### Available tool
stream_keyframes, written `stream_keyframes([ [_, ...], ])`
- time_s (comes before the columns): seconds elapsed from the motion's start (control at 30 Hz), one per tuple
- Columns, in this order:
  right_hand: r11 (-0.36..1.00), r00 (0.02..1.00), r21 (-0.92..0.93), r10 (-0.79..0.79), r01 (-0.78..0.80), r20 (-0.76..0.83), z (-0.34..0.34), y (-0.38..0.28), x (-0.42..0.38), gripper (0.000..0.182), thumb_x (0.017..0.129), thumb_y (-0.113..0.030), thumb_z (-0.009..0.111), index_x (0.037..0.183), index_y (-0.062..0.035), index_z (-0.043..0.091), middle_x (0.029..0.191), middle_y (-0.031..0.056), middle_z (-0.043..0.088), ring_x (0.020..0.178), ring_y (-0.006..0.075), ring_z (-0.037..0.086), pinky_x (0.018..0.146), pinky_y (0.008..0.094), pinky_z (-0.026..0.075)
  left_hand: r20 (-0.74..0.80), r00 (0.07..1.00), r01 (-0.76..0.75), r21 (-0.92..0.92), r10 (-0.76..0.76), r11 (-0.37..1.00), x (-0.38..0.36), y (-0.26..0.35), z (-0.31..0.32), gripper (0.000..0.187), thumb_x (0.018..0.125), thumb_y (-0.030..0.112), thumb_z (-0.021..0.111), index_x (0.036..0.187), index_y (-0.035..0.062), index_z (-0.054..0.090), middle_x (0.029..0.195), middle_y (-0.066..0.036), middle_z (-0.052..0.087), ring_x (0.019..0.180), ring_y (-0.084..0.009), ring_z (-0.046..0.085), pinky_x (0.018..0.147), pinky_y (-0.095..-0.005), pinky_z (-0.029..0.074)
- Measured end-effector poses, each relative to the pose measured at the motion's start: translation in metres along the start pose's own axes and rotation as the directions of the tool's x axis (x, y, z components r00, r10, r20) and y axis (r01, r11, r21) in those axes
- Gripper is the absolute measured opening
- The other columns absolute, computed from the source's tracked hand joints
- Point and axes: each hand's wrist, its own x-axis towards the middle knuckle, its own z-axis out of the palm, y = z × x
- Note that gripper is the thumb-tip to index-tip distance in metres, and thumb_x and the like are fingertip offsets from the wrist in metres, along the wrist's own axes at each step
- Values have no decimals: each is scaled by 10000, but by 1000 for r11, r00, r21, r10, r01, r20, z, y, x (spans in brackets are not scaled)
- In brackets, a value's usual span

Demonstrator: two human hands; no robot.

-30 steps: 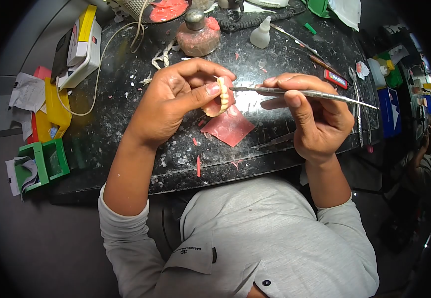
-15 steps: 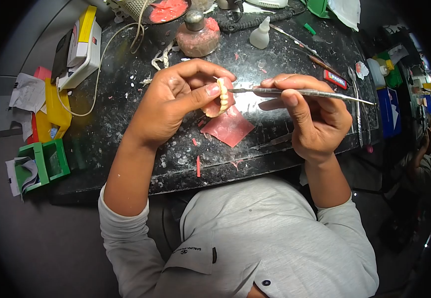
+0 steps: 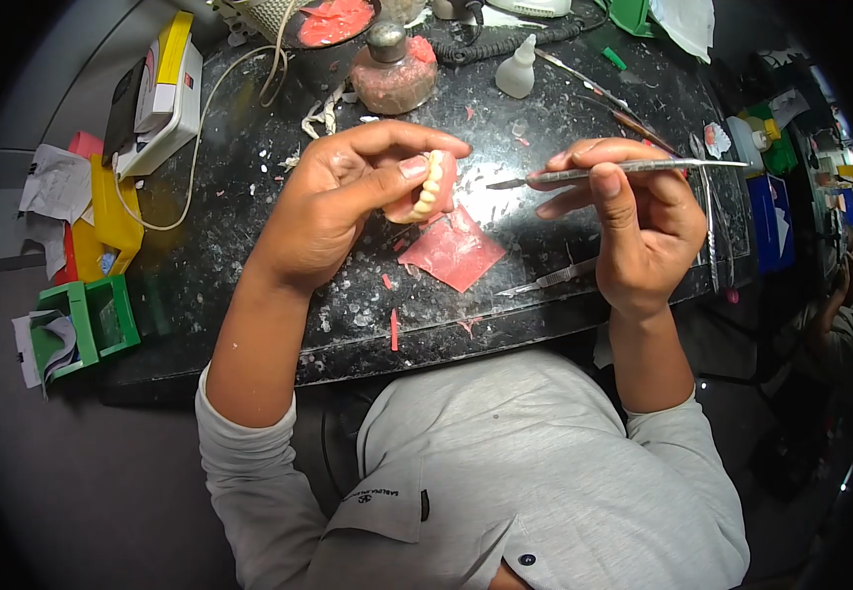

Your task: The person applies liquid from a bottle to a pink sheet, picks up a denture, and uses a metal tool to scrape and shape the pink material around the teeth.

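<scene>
My left hand (image 3: 333,202) is closed on a denture (image 3: 429,192), a row of cream teeth set in a pink base, with thumb and fingers pinching it. A metal wax carver (image 3: 584,173) lies in the grip of my right hand (image 3: 648,221). Its dark flat tip points left toward the denture, with a gap between the two. Below the denture, a square sheet of pink wax (image 3: 454,256) rests on the black worktop (image 3: 367,329). Near my right wrist lies a scalpel (image 3: 549,279).
A round glass jar with a metal cap (image 3: 394,81) and a white dropper bottle (image 3: 516,75) stand at the back. Long metal tools (image 3: 710,226) lie at the right. Green bins (image 3: 92,315) and a yellow bin (image 3: 117,221) flank the left edge.
The carver's tip has drawn back to the right, away from the denture, along with my right hand. My left hand has turned the denture slightly, and the scalpel shows more fully.
</scene>
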Motion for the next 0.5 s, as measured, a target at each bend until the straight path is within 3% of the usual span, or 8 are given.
stream_keyframes([
  [0.07,1000,1000,-19,12,-12,-19,-1,-1,-1,168,1030,-62,621,1074,96,654,971,186,732,834,216,755,665,282,640,-94,996,-1,-46,-3,999,0,1,7,400,1006,174,571,1274,-116,635,882,-67,655,783,-118,594,746,-255,485],
  [0.17,986,993,-154,76,-61,90,-1,-5,-2,110,1003,-37,652,1015,64,692,932,125,742,739,137,715,610,231,572,-36,999,1,-82,-4,997,0,-3,-2,400,992,146,542,1263,-133,635,858,-59,640,759,-108,562,715,-249,467],
  [0.2,986,992,-153,79,-64,93,-1,-4,-1,110,1003,-37,652,1015,64,692,932,125,742,739,137,715,610,231,572,-40,999,2,-85,-5,996,0,-3,-4,400,992,146,542,1263,-133,635,858,-59,640,759,-108,562,715,-249,467],
  [0.27,957,958,-291,92,-9,273,0,-4,-1,59,965,10,670,963,64,694,890,113,736,706,133,698,610,249,555,-26,1000,-7,-74,5,997,0,-3,-5,412,975,139,511,1252,-138,638,858,-60,641,776,-105,572,716,-243,473],
  [0.33,943,950,-333,96,10,298,4,-5,0,8,923,64,670,928,65,676,856,115,723,675,148,685,610,270,545,-11,1000,6,-97,-7,995,-1,0,-7,420,965,147,493,1233,-136,646,889,-84,664,783,-105,578,728,-245,486],
  [0.5,940,927,-338,83,49,366,4,-3,-1,70,882,113,649,899,46,651,851,117,712,675,187,682,611,291,541,-62,998,7,-103,-14,995,-1,-2,-8,414,953,149,482,1200,-136,653,952,-129,694,771,-105,579,701,-248,478],
])
